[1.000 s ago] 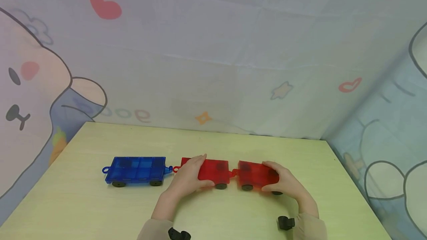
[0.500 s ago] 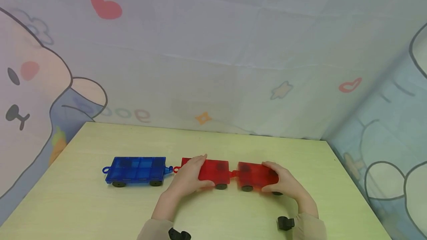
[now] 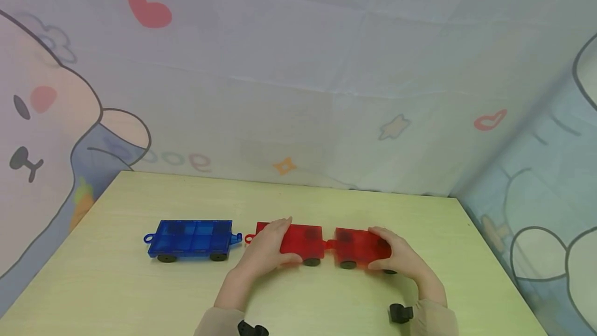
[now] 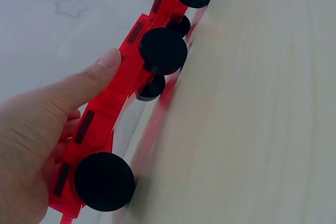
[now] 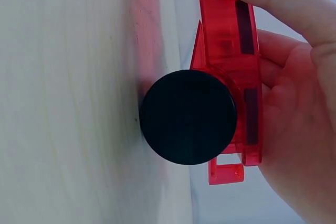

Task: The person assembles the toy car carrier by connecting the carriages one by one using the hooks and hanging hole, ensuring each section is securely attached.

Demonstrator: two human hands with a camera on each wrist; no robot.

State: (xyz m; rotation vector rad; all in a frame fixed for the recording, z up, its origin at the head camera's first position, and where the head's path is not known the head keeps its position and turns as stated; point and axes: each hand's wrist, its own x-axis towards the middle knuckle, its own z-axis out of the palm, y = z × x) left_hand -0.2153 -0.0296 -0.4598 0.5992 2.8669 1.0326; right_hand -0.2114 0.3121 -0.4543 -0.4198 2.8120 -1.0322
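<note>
My left hand (image 3: 264,251) lies over the left end of a translucent red toy train car (image 3: 302,240) and grips it, thumb on the near side. My right hand (image 3: 400,254) holds a second red train car (image 3: 356,247) by its right end. A red coupling (image 3: 329,244) bridges the two red cars. At the left stands a blue train car (image 3: 191,238), untouched. Its hook (image 3: 236,238) sits just left of the red car's ring (image 3: 249,238), with a slight gap. Black wheels (image 4: 105,181) show in the left wrist view, and one large wheel (image 5: 188,117) in the right.
All the cars stand in a row on a pale wooden table (image 3: 154,294). Behind it hangs a printed cloth backdrop (image 3: 298,92). Black wrist mounts (image 3: 400,313) sit at both beige sleeves (image 3: 434,318).
Both hands and the two red cars have shifted slightly to the right. A small gap now shows between the red ring and the blue car's hook. The blue car has stayed put.
</note>
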